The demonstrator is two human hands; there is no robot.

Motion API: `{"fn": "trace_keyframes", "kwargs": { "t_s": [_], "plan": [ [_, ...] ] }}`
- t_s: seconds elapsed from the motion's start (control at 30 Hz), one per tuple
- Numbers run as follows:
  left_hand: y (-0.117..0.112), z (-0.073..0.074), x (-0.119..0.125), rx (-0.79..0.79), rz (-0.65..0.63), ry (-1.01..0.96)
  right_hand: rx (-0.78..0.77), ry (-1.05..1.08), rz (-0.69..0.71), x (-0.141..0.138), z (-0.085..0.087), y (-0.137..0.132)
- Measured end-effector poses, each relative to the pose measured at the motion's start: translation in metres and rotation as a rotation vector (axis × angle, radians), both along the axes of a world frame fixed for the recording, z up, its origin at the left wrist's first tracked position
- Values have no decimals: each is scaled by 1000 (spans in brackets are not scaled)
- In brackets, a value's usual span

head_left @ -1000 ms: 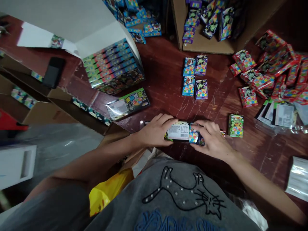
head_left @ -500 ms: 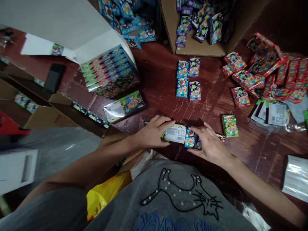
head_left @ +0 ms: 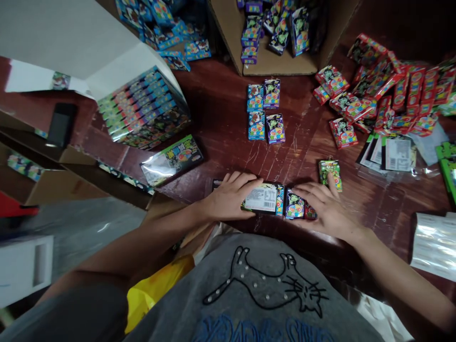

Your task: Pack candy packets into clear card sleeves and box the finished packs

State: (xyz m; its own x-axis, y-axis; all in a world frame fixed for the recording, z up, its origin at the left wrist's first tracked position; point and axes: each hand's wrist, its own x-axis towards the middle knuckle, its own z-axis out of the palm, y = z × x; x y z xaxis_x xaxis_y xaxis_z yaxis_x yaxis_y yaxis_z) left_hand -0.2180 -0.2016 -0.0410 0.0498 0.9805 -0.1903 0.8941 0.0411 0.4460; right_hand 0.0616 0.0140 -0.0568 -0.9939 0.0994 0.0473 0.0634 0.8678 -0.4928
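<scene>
Labelled packet (head_left: pixel 262 197) partly within left grip (head_left: pixel 231 195)

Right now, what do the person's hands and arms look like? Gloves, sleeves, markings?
Left hand and right hand: bare, no gloves, rings or watch visible. Forearms uncovered. Grey top with a black-outlined cat, pale studs and blue lettering; left sleeve grey, right sleeve out of view.

Dim rm, worn red-brown wood tabletop (head_left: pixel 221 104) ctr.
Top scratched, w/ dull sheen in pts; grey floor (head_left: pixel 89 221) btwn 8 & 9 o'clock, slightly glossy; light drops to near-blk twd 2 o'clock, bg unreadable.
</scene>
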Motion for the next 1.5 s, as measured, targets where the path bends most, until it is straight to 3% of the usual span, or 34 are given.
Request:
{"fn": "trace_keyframes", "kwargs": {
  "t_s": [0.2,0.3,0.53,0.63,0.83,0.97,1.13,1.3,1.5],
  "plan": [
    [3,-4,-3,66,-20,-27,-148,101,127,-7,7,15],
    [4,-6,0,91,-27,-32,-139,99,138,-10,7,20],
    [11,-11,18,155,5,-31,-127,127,62,-35,-5,-8],
    [11,-10,19,162,12,-21,-57,75,16,-19,6,-6],
    [12,-6,17,138,-2,-18,110,-64,-52,47,22,38],
    [22,-7,22,135,-55,-17,91,-89,51,41,13,47],
    [32,-5,34,108,-61,-27,51,45,-65,8,2,29],
    [33,-4,39,64,37,-32,20,130,-167,11,-1,3],
    [36,-6,35,85,-56,-36,-112,111,-15,9,-6,-10]
  ]
}}
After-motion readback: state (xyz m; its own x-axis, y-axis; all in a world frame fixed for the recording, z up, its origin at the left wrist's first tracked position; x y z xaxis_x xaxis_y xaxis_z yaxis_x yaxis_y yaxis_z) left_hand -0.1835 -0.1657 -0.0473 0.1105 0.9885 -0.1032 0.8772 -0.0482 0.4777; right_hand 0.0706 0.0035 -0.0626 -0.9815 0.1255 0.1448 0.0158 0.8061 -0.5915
